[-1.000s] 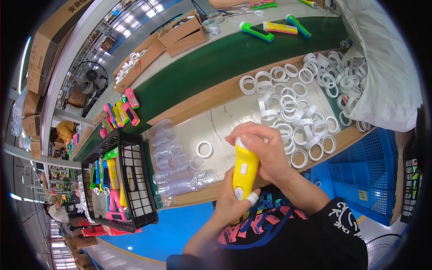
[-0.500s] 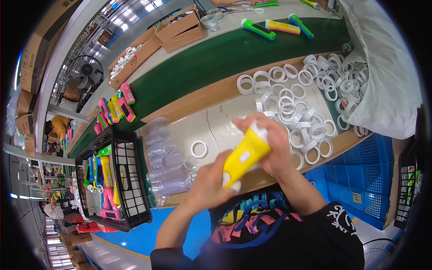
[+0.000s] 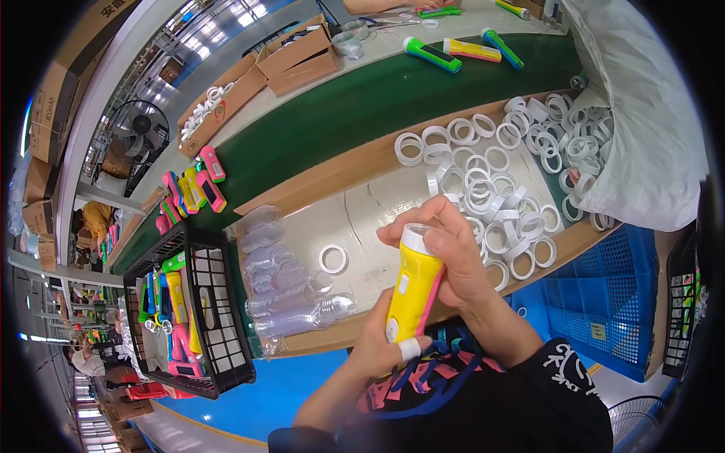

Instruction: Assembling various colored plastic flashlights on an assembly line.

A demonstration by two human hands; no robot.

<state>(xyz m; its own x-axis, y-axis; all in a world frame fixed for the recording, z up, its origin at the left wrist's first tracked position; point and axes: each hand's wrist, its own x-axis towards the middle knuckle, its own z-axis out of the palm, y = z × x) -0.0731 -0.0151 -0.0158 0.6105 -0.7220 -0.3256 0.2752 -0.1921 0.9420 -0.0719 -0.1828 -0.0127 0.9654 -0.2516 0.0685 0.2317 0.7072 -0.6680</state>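
A yellow flashlight (image 3: 414, 291) with a pink side strip is held over the near edge of the cardboard tray (image 3: 321, 173), its head tilted up and away from me. My left hand (image 3: 374, 343) is closed around its lower end; a white wrap covers the thumb. At the flashlight's head sits a white ring (image 3: 415, 236), and my right hand (image 3: 459, 264) grips there with thumb and fingers. Many loose white rings (image 3: 481, 195) lie in the tray beyond my right hand. One single white ring (image 3: 333, 270) rests left of the flashlight, near rows of clear plastic discs (image 3: 273, 264).
A black crate (image 3: 215, 302) of coloured flashlights stands at left. More flashlights (image 3: 472, 50) lie on the green belt (image 3: 325, 113). A white bag (image 3: 642, 128) spills rings at right, above a blue crate (image 3: 604, 302). Another person's hand (image 3: 389, 6) shows at the far edge.
The flashlight has swung more upright, its white-ringed head showing more toward me. My left hand has shifted down and right; my right fingers have moved around the ring.
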